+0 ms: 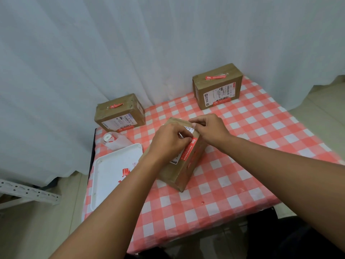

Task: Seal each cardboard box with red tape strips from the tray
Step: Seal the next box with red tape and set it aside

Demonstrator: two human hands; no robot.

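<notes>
A brown cardboard box (183,172) lies in the middle of the checked table. A red tape strip (189,149) runs along its top. My left hand (169,142) has its fingers curled and pinches the far end of that strip on the box top. My right hand (209,127) pinches the box's far edge beside the strip, fingertips meeting those of the left. A white tray (110,176) sits at the left with a few red tape strips (126,172) on it, partly hidden by my left forearm.
Two more cardboard boxes stand at the back, one at the left (119,114) and one at the right (217,86), each with red tape on top. A tape roll (108,138) on a white bag lies behind the tray. A white curtain hangs behind the table.
</notes>
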